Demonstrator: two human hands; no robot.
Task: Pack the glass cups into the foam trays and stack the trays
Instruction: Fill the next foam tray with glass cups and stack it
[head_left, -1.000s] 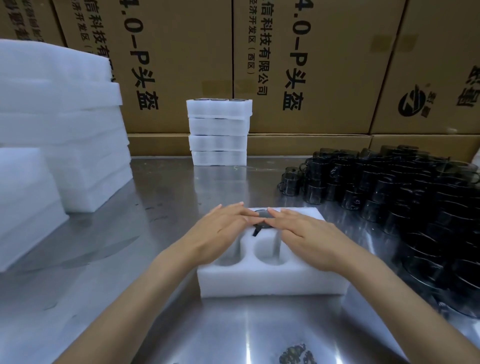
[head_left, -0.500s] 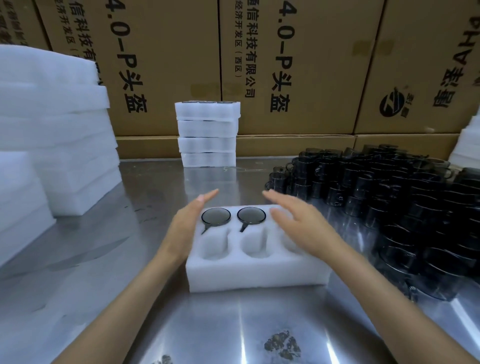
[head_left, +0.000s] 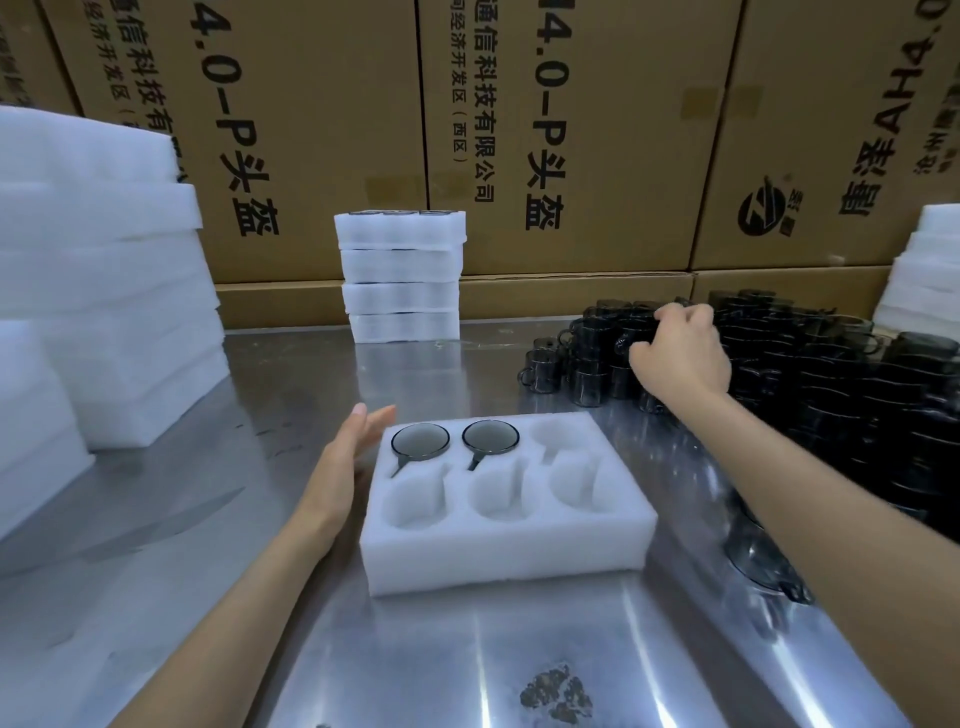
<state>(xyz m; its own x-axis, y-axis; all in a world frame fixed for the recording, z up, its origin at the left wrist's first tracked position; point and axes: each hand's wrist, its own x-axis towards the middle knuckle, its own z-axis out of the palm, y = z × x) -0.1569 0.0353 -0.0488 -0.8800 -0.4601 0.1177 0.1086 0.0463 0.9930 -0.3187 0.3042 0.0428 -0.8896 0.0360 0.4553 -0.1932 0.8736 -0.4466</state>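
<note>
Your left hand (head_left: 345, 467) lies with its fingers straight and together, its palm turned toward the left wall of the foam tray (head_left: 498, 551) and just beside it; whether it actually touches the foam cannot be told. The tray sits on the steel table (head_left: 291, 395) in front of you, a white block with six round pockets in two rows of three. Two pockets in the far row are filled: a dark glass cup (head_left: 421, 440) in the far-left pocket and a second cup (head_left: 491, 435) in the far-middle one, each sunk to its rim with its handle pointing toward you in a slot. The far-right pocket and all three near pockets hold nothing.

Your right hand (head_left: 678, 353) reaches far and to the right, over the near-left part of the pile of loose glass cups (head_left: 831, 384). Its fingers are curled down around the top of one dark cup in that pile, though how firmly it is held cannot be made out. The pile spreads across the right side of the table, cups stacked on one another.

At the far edge of the table, left of the pile, stands a stack of four packed trays (head_left: 400, 275), cup rims showing at the top. Tall stacks of white foam (head_left: 104, 270) fill the left side, and more foam (head_left: 924, 270) shows at the far right. Cardboard boxes (head_left: 571, 135) with printed lettering form the wall behind. A dark stain (head_left: 556, 693) marks the table near you.
</note>
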